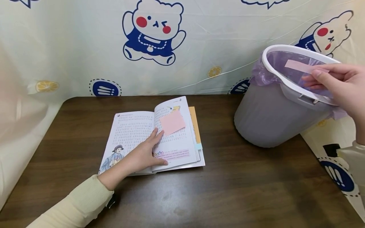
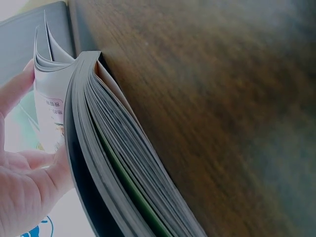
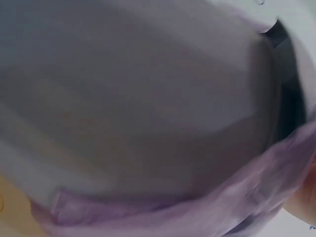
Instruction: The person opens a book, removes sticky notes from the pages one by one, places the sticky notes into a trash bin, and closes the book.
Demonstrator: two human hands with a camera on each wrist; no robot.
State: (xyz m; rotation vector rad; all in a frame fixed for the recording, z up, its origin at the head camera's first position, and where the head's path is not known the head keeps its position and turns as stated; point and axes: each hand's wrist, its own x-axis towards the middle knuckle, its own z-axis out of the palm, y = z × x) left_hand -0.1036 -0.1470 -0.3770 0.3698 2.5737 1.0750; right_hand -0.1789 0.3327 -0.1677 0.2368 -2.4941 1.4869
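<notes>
An open book (image 1: 129, 126) lies on the table, printed pages facing up. My left hand (image 1: 142, 155) rests on it near the middle fold, thumb and fingers spread. A pink sticky note (image 1: 173, 123) sits on the right-hand page, just beyond the fingertips. In the left wrist view, the hand (image 2: 24, 187) holds down the pages beside the thick page block (image 2: 128, 148). Over the mouth of a grey trash bin (image 1: 265, 110), my right hand (image 1: 346, 80) pinches a narrow pink paper strip (image 1: 296, 65) between thumb and fingers.
A purple bag (image 1: 263, 74) lines the bin under its white rim (image 1: 285, 77). Behind the brown wooden table (image 1: 222, 183) hangs a curtain (image 1: 222, 38) printed with bears and lemon slices. An orange sheet (image 1: 194, 122) sticks out of the book's right side.
</notes>
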